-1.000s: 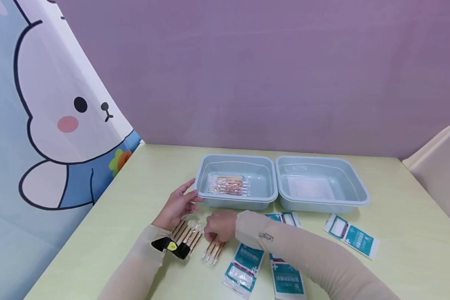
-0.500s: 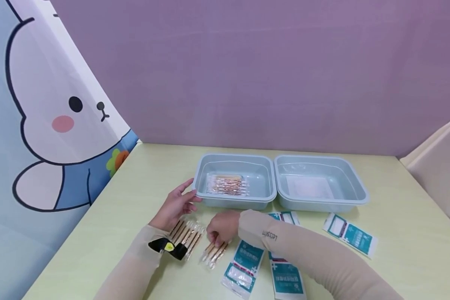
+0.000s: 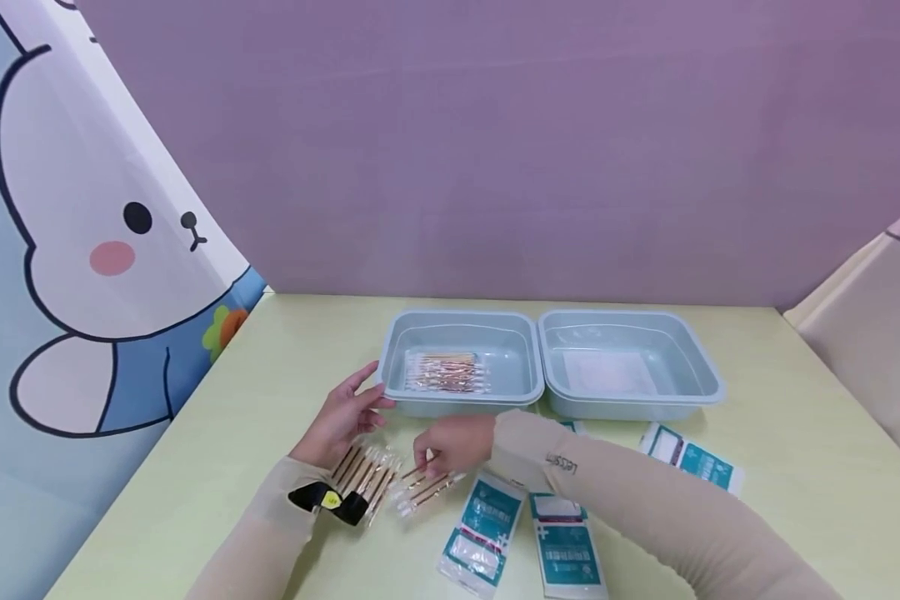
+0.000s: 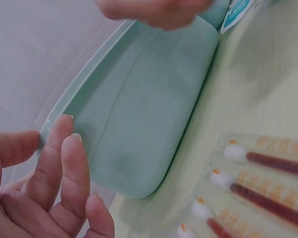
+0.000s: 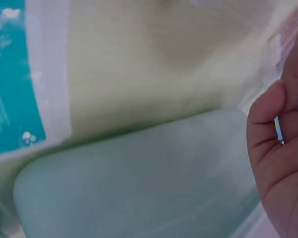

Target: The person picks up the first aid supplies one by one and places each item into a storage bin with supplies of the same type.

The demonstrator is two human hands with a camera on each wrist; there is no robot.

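My left hand (image 3: 337, 423) rests at the near left corner of the left blue tray (image 3: 465, 400), thumb and fingertips touching its rim, the fingers loosely spread. In the left wrist view the thumb (image 4: 17, 148) meets the rim. Just in front of the tray, my right hand (image 3: 459, 442) pinches a clear pack of cotton swabs (image 3: 427, 493) by its upper end. Another swab pack (image 3: 365, 477), with brown-tipped shafts, lies under my left wrist. Inside the left tray are more packed swabs (image 3: 450, 373). The right wrist view shows the curled right fingers (image 5: 265, 106) at its edge.
A second blue tray (image 3: 630, 407) stands against the first, with a whitish flat piece (image 3: 607, 372) inside. Teal-and-white packets (image 3: 483, 533) lie on the table, including one (image 3: 567, 550) by the right forearm and one (image 3: 693, 460) at the right. A purple wall (image 3: 495, 150) closes off the back.
The right hand has drawn slightly up and away from the table, and the swab pack in it has turned to a flatter slant. The left hand keeps its place at the tray corner.
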